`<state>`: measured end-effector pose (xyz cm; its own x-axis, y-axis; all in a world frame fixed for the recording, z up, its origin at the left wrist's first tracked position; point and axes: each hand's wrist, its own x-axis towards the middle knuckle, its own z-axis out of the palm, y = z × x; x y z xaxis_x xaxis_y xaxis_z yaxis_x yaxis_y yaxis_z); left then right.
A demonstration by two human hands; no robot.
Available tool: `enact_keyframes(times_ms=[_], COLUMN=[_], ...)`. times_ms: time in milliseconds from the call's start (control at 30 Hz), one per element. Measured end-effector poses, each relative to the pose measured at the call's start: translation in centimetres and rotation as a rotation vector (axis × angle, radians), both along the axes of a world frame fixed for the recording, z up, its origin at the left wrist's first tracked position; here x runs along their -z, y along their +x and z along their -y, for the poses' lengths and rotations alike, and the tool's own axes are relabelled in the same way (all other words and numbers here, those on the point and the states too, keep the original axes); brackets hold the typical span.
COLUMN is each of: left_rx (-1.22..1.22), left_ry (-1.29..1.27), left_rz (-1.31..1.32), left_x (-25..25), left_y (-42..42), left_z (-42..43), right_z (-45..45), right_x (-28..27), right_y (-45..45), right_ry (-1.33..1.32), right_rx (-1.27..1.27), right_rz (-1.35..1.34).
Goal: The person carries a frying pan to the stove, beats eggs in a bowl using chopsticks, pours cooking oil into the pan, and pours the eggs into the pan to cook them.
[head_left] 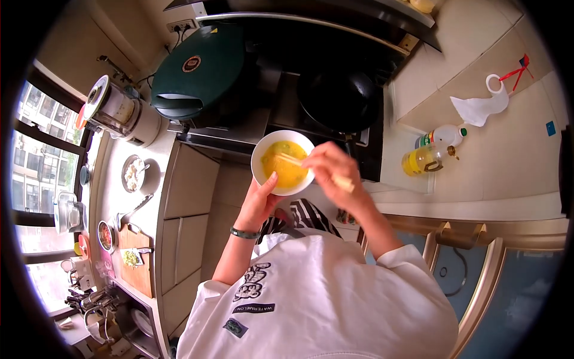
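Observation:
My left hand (260, 202) grips a white bowl (258, 163) from its near side, with the thumb on the rim. Yellow beaten egg (281, 173) fills much of the bowl, which I hold up in front of the stove. Closed around a pair of chopsticks (293, 160), my right hand (332, 170) is over the bowl's right edge, slightly blurred. The chopstick tips dip into the egg, and their back ends stick out below the right hand.
A black wok (341, 102) sits on the stove, beside a closed green electric griddle (200, 72). Oil bottles (421, 161) stand on the right counter. Along the left counter are a blender (122, 113), a bowl of white pieces (134, 173) and a cutting board (134, 275) with chopped food.

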<state>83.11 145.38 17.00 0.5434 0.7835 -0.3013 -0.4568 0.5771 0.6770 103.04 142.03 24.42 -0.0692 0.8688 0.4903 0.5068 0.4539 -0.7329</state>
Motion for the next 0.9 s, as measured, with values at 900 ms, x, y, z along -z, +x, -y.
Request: enact_keyframes(times_ms=[900], left_rx=[0.050], left_ry=[0.087], left_rz=[-0.007], left_x=[-0.3], left_y=[1.5], left_z=[-5.1], right_z=[-8.9], right_x=[0.6], right_y=[7.0], right_ry=[-0.426], right_rx=[-0.002], right_rz=[-0.440])
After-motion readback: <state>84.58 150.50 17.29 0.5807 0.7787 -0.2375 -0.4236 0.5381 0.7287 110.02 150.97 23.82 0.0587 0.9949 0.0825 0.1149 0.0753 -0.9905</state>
